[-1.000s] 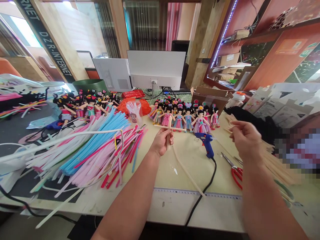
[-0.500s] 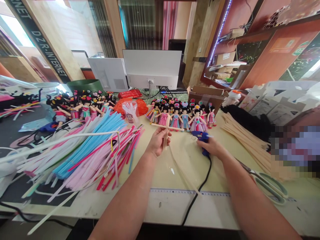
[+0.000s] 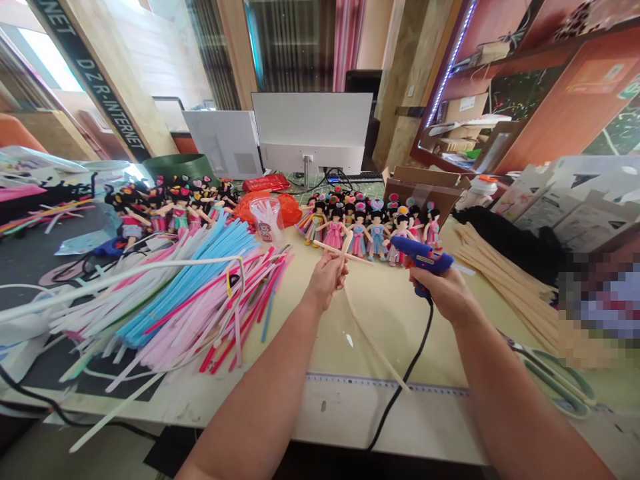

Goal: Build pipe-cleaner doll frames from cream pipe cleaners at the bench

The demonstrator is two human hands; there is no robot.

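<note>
My left hand (image 3: 326,280) is closed round the stem of a pale wooden stick cross (image 3: 345,252), held upright above the cream table (image 3: 370,320). My right hand (image 3: 445,293) grips a blue glue gun (image 3: 421,259), lifted off the table with its nozzle pointing left toward the cross. The gun's black cord (image 3: 405,373) trails down over the table's front edge. A loose pale stick (image 3: 375,347) lies on the table between my hands.
A heap of blue, pink and white pipe cleaners (image 3: 190,293) fills the left. Rows of small dolls (image 3: 370,230) stand behind my hands. Wooden sticks (image 3: 505,287) lie at the right beside scissors (image 3: 555,373). A plastic cup (image 3: 267,223) and monitor (image 3: 313,133) stand at the back.
My right hand came down from mid-air, took hold of the glue gun on the table and lifted it. The left hand kept the stick cross almost still.
</note>
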